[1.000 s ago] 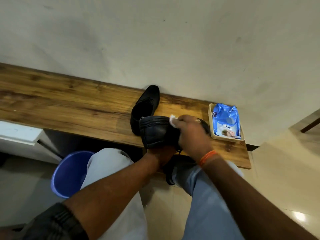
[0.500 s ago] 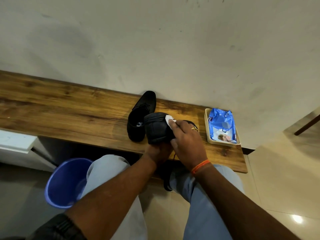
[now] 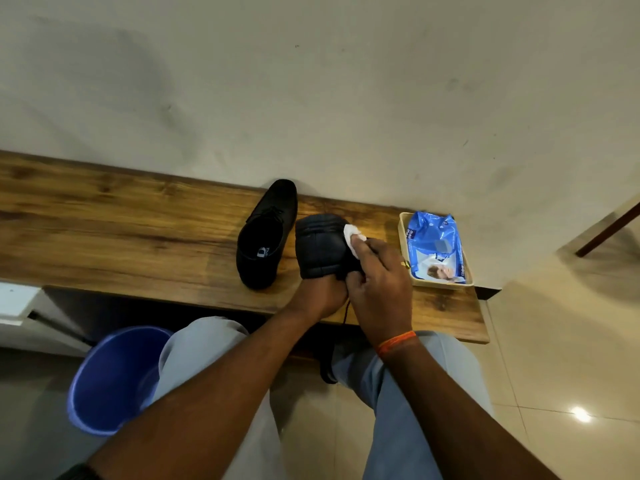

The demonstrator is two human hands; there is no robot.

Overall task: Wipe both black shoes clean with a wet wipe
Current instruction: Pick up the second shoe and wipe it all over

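So the black leather shoe with the ribbed sole turned up is held just over the long brown wood-grain table, left hand wrapped around its near end as the grip, fingers curled under it. The right hand has a small white wet wipe pinched at the fingertips and pressed on the shoe's right edge. The second black lace-up shoe sits upright on the table just to the left, looks untouched, so I'd say we're about halfway at best.

What could go wrong: the left hand only has one end of the shoe, so a hard rub from the right could twist it loose and drop it onto the other shoe or off the front edge. The wipe is tiny and bunched up, easy to lose from the fingers. Hard to tell from here, but a dangling lace seems to hang below the hands and might snag.

Fresh wipes are in the blue plastic pack in the shallow cream tray on the right, and a round blue plastic bucket is on the floor
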